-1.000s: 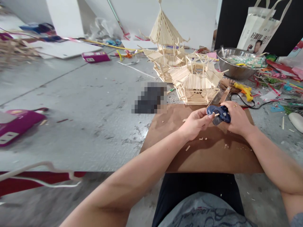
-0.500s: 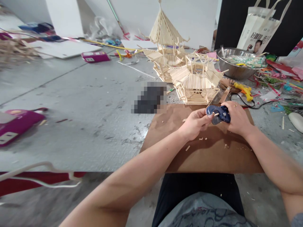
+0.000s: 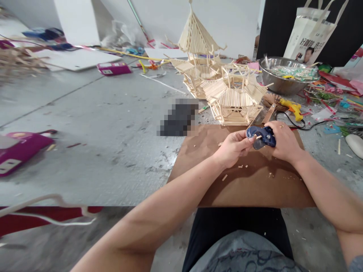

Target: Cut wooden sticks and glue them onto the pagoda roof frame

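Above the brown board [image 3: 249, 189], my left hand [image 3: 234, 149] pinches a short pale wooden stick [image 3: 258, 137] between thumb and fingers. The stick lies against a dark blue hand tool [image 3: 266, 136] with a rounded head and a greyish lower part; its exact kind is unclear. My right hand [image 3: 286, 143] is wrapped around the tool's right end, its fingertips partly hidden. Small wood offcuts [image 3: 225, 177] lie scattered below the hands. Just beyond them stands a pavilion model [image 3: 235, 98] built of wooden sticks, with a taller pointed-roof one [image 3: 198, 41] behind it.
A metal bowl [image 3: 276, 85] of wrapped items stands back right, near a yellow glue gun [image 3: 295, 109] with a black cord. Clutter covers the right side. A pixelated dark object [image 3: 180, 117] lies left of the board. Purple power strips [image 3: 28, 147] lie at left.
Almost nothing differs. Both hands keep their hold, and the blue tool has shifted very slightly to the left.
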